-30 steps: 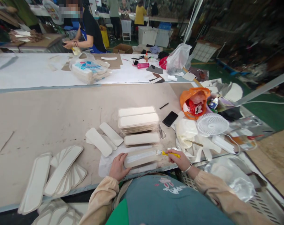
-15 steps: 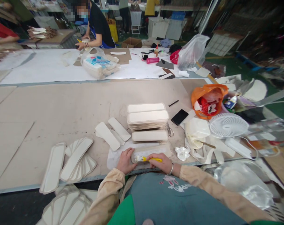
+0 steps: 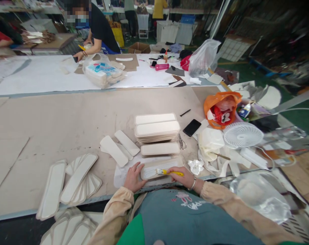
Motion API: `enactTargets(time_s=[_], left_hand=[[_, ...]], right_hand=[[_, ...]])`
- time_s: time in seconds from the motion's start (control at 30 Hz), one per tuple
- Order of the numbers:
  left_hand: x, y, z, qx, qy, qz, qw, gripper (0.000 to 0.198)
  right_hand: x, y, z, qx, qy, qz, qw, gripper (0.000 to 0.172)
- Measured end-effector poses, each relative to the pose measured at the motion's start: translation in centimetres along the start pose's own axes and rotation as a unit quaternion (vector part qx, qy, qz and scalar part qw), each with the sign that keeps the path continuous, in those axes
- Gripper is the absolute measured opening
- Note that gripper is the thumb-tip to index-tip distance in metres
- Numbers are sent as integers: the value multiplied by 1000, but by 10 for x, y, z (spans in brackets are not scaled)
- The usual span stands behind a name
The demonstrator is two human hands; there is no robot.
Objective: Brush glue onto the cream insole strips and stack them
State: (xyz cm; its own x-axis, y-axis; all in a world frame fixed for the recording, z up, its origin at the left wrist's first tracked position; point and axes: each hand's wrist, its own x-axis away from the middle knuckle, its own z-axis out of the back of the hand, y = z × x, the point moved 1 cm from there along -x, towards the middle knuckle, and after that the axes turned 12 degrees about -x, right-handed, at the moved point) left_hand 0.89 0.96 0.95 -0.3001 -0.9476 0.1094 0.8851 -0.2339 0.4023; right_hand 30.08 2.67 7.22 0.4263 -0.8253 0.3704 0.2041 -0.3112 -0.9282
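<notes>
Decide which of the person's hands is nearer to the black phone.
Right. The right hand, holding the yellow brush, is below the black phone in the picture; the left hand is farther off, lower left of it.

At lower centre, a brush [image 3: 178,174] with yellow handle and white bristles, over a greyish-beige panel [image 3: 149,172] streaked white; cream strips [image 3: 79,178] at lower left; beige sleeves [image 3: 113,206] and teal apron [image 3: 167,219], rabbit-printed in pink and white, at the bottom; right of centre, black phone [image 3: 192,128], orange bag [image 3: 207,103], white fan [image 3: 243,135]
</notes>
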Motion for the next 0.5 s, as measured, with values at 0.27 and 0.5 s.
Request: enactTargets(time_s=[0.27,0.5], left_hand=[[0,-5,-9,-11,7,-3,1000,73],[0,-8,-11,-17,21,-16,999,73]], right_hand=[[41,16,61,44,94,5,995,31],[64,12,83,70,131,20,989,28]])
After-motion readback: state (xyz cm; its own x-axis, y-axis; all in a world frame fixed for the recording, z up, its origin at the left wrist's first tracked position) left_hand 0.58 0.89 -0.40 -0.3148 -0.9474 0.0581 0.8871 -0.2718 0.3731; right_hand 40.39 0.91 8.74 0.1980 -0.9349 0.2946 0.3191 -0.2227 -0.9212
